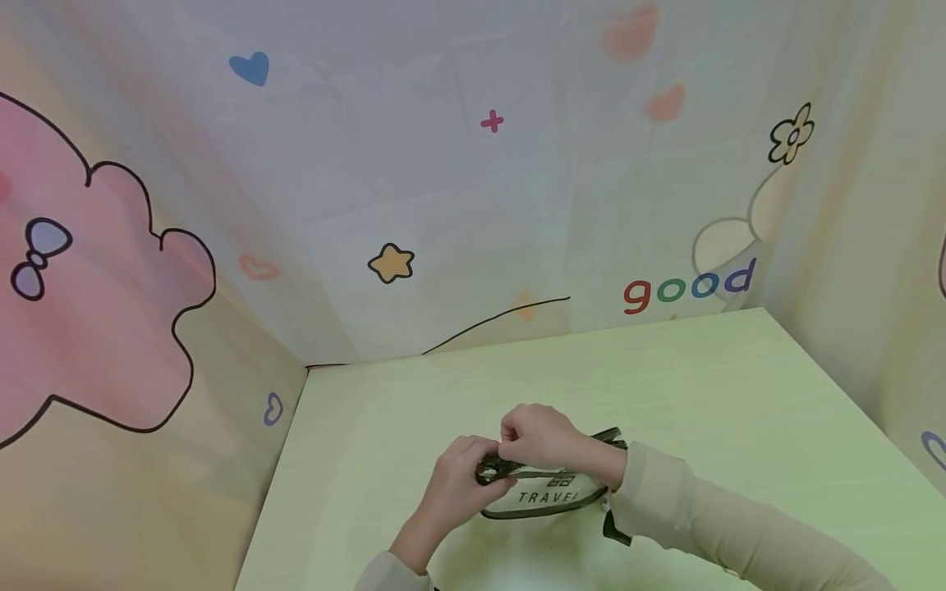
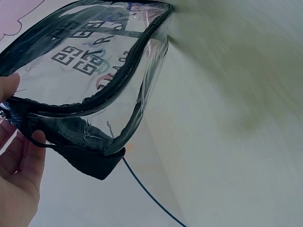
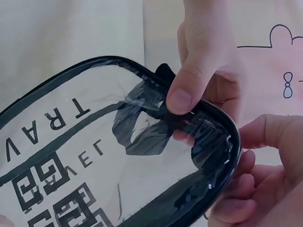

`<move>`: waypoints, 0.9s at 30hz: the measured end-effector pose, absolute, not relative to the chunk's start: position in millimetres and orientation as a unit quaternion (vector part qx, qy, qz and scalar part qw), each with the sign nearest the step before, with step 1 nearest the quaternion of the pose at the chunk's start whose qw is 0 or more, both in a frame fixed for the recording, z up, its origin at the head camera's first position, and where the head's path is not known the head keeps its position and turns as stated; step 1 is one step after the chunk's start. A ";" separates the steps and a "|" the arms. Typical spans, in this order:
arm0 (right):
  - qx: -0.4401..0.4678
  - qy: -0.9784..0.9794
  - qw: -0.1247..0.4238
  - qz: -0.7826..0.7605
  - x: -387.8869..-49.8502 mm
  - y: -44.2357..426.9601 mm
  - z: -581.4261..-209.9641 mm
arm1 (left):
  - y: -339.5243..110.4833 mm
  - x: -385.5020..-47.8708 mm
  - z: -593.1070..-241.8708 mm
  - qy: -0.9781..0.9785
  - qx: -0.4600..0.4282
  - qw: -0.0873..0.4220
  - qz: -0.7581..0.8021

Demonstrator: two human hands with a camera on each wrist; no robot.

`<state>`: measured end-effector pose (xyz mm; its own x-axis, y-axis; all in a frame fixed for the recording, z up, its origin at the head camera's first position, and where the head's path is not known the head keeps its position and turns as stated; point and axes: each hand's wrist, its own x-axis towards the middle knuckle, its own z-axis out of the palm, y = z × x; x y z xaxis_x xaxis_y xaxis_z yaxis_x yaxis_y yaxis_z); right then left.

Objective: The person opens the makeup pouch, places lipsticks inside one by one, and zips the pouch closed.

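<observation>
Plainly, the biggest thing here is the printed cloth [image 1: 443,180], hanging as a wall behind the table and down both sides, creased and pale. A large pink cartoon figure [image 1: 111,320] with a black outline fills its left part. Next comes the table [image 1: 347,476], a light greenish top with a faint streaky grain, its far edge meeting the cloth. A beige sleeve [image 1: 754,525] reaches across it from the right.

Over the near half of the table, in front of the person, is a clear pouch [image 1: 535,484] with black edging; whether it rests on the tabletop, I cannot tell. The left hand [image 1: 454,480] grips its left end, thumb laid on the clear panel. The right hand [image 1: 543,437], fingers curled, pinches at the edge of that same end, just beside the left; what exactly lies between its fingertips is hidden. A dark tab [image 2: 92,163] sticks out at one end.

On the cloth, the word "good" [image 1: 690,287] runs in red, green, blue and purple letters. Smaller, the pouch reads "TRAVEL" [image 1: 548,497] in dark capitals, beside a squared, interlocking emblem [image 1: 560,479]. Other letters show through the plastic, too overlapped to read. Smallest is a magenta cross [image 1: 492,121] on the cloth.
</observation>
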<state>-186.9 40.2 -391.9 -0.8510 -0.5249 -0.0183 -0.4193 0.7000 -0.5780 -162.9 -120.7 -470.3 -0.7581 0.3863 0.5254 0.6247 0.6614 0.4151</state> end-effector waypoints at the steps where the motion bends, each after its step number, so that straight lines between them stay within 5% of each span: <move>1: -0.256 0.919 0.089 -0.286 -186.5 40.2 -391.4 | -120.2 -163.2 -470.1 -0.890 -0.283 0.200 -0.296; 23: -0.260 0.889 0.106 -0.361 -193.7 49.4 -386.2 | -118.2 -160.4 -468.3 -0.893 -0.233 0.193 -0.334; 27: -0.255 0.886 0.113 -0.371 -195.6 50.7 -385.9 | -117.7 -160.6 -472.9 -0.883 -0.246 0.231 -0.326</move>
